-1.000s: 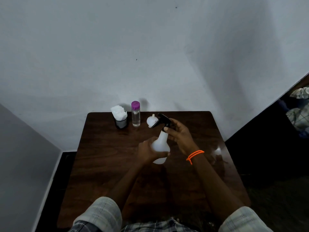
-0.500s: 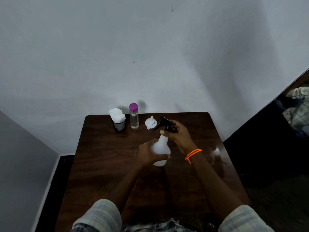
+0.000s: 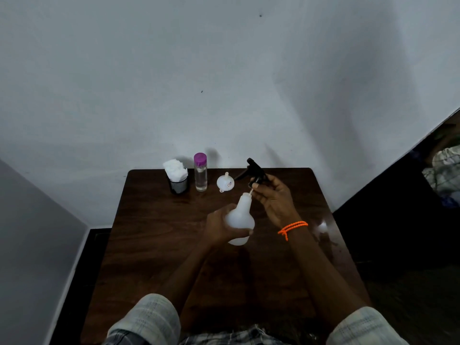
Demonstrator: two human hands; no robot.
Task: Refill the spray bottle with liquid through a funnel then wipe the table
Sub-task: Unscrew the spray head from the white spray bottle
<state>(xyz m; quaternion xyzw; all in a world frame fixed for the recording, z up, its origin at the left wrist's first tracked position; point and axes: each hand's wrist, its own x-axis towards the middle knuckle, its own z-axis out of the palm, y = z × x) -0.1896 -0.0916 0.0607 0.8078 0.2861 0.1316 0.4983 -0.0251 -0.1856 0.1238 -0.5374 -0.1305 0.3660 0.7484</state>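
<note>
My left hand grips the round body of a white spray bottle above the middle of the dark wooden table. My right hand holds the black spray head, lifted off the neck so that its thin tube still runs into the bottle's mouth. A small white funnel lies on the table behind the bottle. To the left of the funnel stands a clear bottle of liquid with a purple cap.
A black cup stuffed with white tissues stands at the table's back left, near the white wall. A bright glare spot shows near the table's right edge. Dark floor and checked cloth lie to the right.
My right hand has lifted the black spray head up off the bottle's neck, showing the tube. My left hand keeps its hold on the bottle's body.
</note>
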